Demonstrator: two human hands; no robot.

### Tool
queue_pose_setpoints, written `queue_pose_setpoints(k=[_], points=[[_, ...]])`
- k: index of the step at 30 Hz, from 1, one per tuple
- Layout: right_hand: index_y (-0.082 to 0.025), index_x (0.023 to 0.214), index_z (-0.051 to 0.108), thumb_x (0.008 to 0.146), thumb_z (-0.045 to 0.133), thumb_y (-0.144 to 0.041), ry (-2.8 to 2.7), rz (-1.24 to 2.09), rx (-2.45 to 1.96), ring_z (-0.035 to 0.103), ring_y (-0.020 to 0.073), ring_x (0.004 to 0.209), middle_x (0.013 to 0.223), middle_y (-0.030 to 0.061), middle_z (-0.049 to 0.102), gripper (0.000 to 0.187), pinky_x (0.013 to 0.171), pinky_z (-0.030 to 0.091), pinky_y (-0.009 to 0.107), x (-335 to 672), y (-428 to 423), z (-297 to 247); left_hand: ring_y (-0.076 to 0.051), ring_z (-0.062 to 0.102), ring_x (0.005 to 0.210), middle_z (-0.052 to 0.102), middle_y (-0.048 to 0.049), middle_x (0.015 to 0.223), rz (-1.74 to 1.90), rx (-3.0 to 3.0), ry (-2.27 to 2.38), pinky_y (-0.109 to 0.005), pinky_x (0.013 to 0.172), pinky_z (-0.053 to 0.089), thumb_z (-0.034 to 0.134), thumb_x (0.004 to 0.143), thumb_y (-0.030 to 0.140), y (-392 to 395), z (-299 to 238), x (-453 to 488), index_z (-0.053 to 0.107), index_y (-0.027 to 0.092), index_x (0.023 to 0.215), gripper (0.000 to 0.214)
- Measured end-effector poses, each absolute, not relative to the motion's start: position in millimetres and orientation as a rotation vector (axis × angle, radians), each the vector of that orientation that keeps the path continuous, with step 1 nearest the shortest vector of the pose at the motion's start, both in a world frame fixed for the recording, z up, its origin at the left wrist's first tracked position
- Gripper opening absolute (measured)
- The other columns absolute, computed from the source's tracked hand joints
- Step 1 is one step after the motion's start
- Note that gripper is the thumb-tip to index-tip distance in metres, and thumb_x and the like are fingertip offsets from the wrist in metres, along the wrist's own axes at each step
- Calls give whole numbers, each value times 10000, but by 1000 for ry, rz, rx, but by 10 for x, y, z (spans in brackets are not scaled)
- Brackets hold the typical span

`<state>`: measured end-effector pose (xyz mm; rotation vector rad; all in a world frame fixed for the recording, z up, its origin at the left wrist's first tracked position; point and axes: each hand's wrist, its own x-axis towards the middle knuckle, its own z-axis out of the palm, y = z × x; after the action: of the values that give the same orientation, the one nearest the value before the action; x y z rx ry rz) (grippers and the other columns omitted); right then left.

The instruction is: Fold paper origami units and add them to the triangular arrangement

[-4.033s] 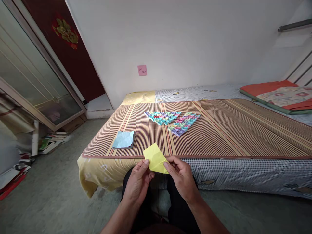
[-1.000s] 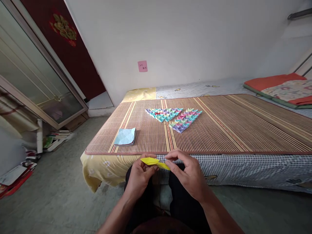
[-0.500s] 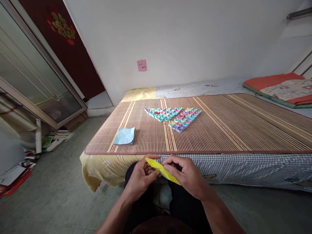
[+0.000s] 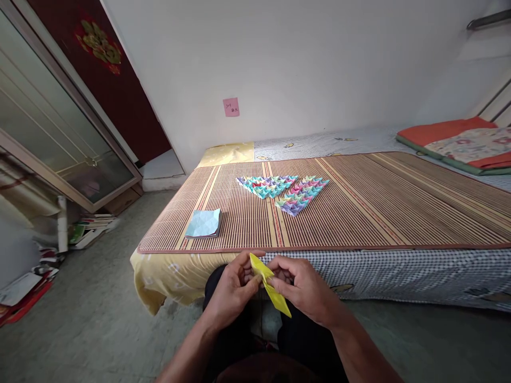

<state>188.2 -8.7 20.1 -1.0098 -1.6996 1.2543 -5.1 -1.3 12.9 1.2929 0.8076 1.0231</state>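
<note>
Between my hands, over my lap, is a yellow piece of folded paper, long and narrow with pointed corners, tilted down to the right. My left hand pinches its upper middle with thumb and fingers. My right hand grips it from the other side, thumb against the fold. On the mat ahead lie two groups of folded paper pieces in several colours: a wide triangular one and, to its right, a slanted one. A stack of light blue square paper lies at the mat's near left.
A striped bamboo mat covers the bed, with a checked sheet hanging at its front edge. A folded orange and floral quilt lies at the right. Books sit on the floor at left, below a glass-panelled door.
The yellow paper has turned to a steeper slant, its lower end swinging down and left. Both hands stay nearly in place, still gripping it.
</note>
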Motion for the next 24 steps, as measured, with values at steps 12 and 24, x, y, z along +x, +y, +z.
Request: queue_pose_setpoints(k=[12, 24], points=[[-194, 845, 637, 947, 552, -166, -1677, 634, -1081, 504, 122, 581, 688, -36, 519, 136, 553, 394, 239, 1764, -50, 90, -257, 707, 1057, 735, -126, 1218, 1074, 980, 788, -298, 792, 542, 722, 947, 440, -131, 13, 126, 660, 189, 1243, 393], [-212, 891, 624, 942, 553, -127, -1731, 617, -1064, 553, 131, 585, 711, -27, 570, 122, 561, 443, 242, 1703, -59, 7, -184, 656, 765, 745, -40, 885, 1204, 1131, 1024, -258, 687, 493, 755, 809, 295, -42, -53, 137, 694, 163, 1005, 245]])
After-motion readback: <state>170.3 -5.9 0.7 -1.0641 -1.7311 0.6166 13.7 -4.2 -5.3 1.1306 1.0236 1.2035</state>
